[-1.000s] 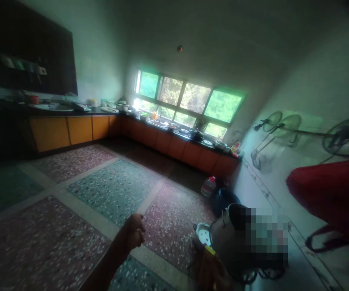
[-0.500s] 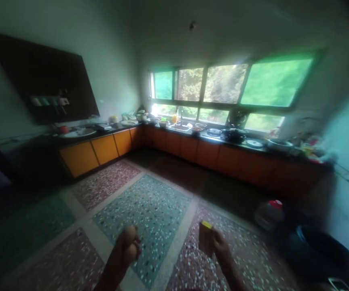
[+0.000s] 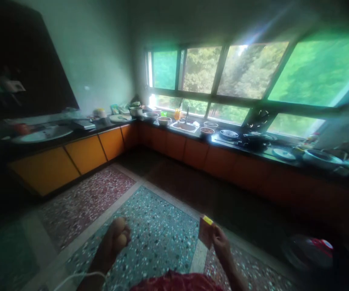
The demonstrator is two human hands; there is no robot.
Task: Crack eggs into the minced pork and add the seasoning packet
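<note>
The small flat brownish packet with a yellow corner (image 3: pixel 206 236) is pinched upright in the fingers of the right hand (image 3: pixel 221 244), held out low in front of the body above the speckled red and green terrazzo floor (image 3: pixel 156 226). The left hand (image 3: pixel 116 238) is curled into a loose fist with nothing visible in it, well apart from the packet. Compared with half a second ago, both hands keep the same pose and the same grip, but the view has swung and closed in: the long dark counter with orange cabinet fronts (image 3: pixel 223 159) under the wide window (image 3: pixel 237 76) now fills more of the frame, and the steel sink (image 3: pixel 184 127) with bowls beside it sits nearer the middle. This reads as the person walking toward the counter, carrying the packet there.
</note>
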